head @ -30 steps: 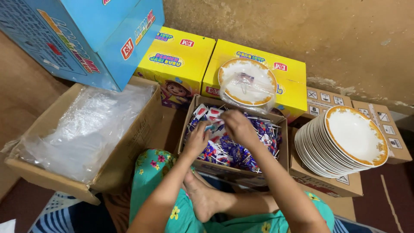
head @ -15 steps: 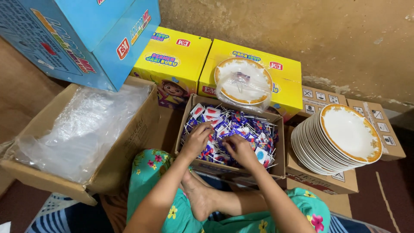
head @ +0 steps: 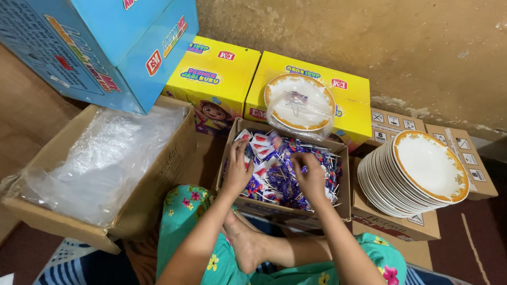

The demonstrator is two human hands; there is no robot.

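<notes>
Rough ochre plaster wall (head: 327,37) runs along the back, and cartons crowd the floor beneath it. Far left, a big blue printed cardboard box (head: 100,47) sits tilted, overhanging an open brown carton lined with crumpled clear plastic film (head: 100,158). Next along, two yellow printed boxes (head: 216,79) stand side by side against the wall, and on the right-hand one rests a white plate with a gold rim, wrapped in clear plastic (head: 299,103).

Centre stage now: a small open cardboard box packed with lollipops in purple, red and white wrappers (head: 288,169), set just in front of the yellow boxes and right above the person's knees in green floral fabric (head: 185,227). The left hand (head: 237,171) lies over the near-left part of that heap, fingers curled down among the wrappers; whether its grip has closed on any cannot be told. The right hand (head: 310,177) is down in the middle of the box, fingers bent into the sweets, and its hold is equally hidden.

Over to the right, a fanned stack of white gold-rimmed plates (head: 417,174) leans on flat brown cartons (head: 401,229).
</notes>
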